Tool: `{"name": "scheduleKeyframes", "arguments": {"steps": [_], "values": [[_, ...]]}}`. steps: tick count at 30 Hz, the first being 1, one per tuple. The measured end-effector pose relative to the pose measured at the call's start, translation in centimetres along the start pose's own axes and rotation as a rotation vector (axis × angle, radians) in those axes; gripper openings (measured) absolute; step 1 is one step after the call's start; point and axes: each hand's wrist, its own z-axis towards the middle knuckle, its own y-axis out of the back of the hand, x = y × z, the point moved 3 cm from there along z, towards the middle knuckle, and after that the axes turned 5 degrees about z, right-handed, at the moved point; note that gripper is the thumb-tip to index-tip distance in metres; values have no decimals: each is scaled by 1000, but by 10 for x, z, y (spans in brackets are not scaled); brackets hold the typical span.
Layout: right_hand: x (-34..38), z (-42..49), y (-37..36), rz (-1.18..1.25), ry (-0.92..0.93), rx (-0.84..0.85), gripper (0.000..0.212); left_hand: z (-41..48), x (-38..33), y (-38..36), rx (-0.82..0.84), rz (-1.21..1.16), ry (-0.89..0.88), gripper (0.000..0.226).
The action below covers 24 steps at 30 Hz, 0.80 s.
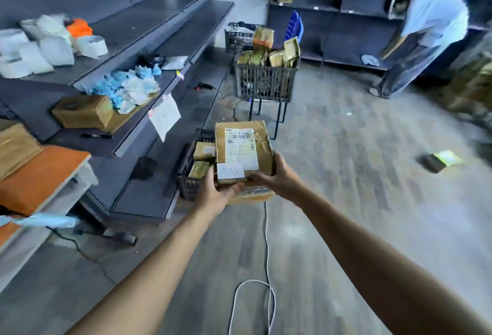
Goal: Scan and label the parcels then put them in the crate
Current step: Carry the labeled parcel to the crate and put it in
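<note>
Head view, parcel (243, 148) hides crate (187, 172) (partly)

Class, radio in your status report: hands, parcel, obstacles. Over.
Both left grip and right grip hold labelled parcel. Parcel at black crate. Smaller parcels already inside.

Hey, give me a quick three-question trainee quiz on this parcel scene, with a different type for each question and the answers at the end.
1. True or false: the left hand and the right hand both hold the brown parcel.
2. Multiple choice: what lies in the dark floor crate? A) smaller parcels B) orange cloth C) a white cable
3. Fill the gap: the held parcel's top face shows ___ white labels.

Key: 1 true. 2 A. 3 two: the shipping label and a small label.
</note>
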Motion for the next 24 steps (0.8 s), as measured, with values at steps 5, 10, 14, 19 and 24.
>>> {"name": "scheduleKeyframes", "arguments": {"steps": [5,10,14,19,24], "values": [[-66,-10,127,49,-68,-47,79,1,-45,-138,62,87,40,67],[-105,-3,214,46,-136,-99,69,17,-71,-225,104,91,89,53],[-121,28,249,61,-181,-119,70,53,-80,-258,98,9,210,52],[-130,95,267,58,-202,-87,61,113,-76,-278,92,-140,376,46],[-130,198,275,5,-210,-24,53,207,-70,-286,64,-324,490,42]]}}
